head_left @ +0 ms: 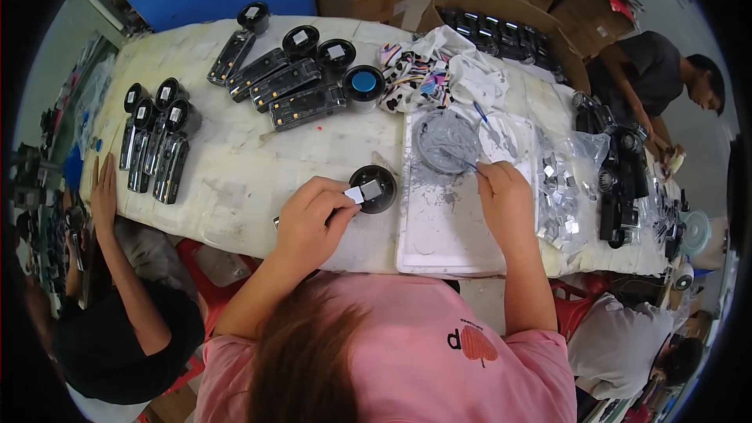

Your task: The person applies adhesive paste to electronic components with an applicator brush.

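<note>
Between the thumb and fingers of my left hand point(307, 223) is a small white square piece point(355, 195). It overlaps the near-left rim of a round black housing point(385, 204). Next to it, over the housing's middle, shows a grey square point(370, 189); whether it joins the white piece I cannot tell. My right hand point(505, 194) is closed in a pinch on a thin stick-like tool point(471, 165), mostly hidden by the fingers. The tool reaches to the near-right edge of a round tub of grey paste point(445, 139), which stands in a white tray point(454, 239) smeared with grey.
Black devices with round heads point(305, 106) lie at the back; another group point(155, 141) is at left. Patterned cloth point(415, 78) sits behind the tray. Small metallic squares point(560, 196) and black housings point(623, 180) are at right. A co-worker's hand point(103, 192) rests at the left edge.
</note>
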`<move>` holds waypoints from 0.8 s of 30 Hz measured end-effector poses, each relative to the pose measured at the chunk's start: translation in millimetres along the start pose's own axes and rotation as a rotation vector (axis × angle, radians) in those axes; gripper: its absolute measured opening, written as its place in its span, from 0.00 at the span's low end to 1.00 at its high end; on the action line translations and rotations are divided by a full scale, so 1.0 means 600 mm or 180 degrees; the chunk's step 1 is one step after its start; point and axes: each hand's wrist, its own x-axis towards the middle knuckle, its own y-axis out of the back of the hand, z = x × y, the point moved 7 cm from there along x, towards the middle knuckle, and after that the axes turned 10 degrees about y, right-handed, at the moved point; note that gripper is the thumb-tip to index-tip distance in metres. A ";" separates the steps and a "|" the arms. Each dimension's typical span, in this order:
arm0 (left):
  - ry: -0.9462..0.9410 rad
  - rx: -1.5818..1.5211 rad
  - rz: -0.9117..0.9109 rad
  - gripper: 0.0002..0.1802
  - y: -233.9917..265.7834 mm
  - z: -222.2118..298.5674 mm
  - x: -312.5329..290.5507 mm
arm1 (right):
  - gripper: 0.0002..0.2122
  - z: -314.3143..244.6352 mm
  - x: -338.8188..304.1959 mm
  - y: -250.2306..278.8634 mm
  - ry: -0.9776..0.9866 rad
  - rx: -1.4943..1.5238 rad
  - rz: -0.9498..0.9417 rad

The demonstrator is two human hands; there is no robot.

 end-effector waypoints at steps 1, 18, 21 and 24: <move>0.0004 0.0003 0.0000 0.09 0.001 -0.001 0.000 | 0.04 -0.011 0.005 0.016 0.0138 -0.0002 0.0222; 0.0049 -0.0221 0.0223 0.14 0.011 0.002 -0.009 | 0.05 -0.026 -0.048 0.005 -0.1323 0.2742 0.0210; 0.0174 -0.0311 0.0257 0.15 0.006 -0.008 -0.013 | 0.06 -0.080 -0.035 -0.013 -0.0798 0.2789 0.0213; 0.0326 -0.0460 0.0291 0.16 0.005 -0.018 -0.017 | 0.08 -0.123 -0.021 -0.025 -0.0337 0.2534 0.0147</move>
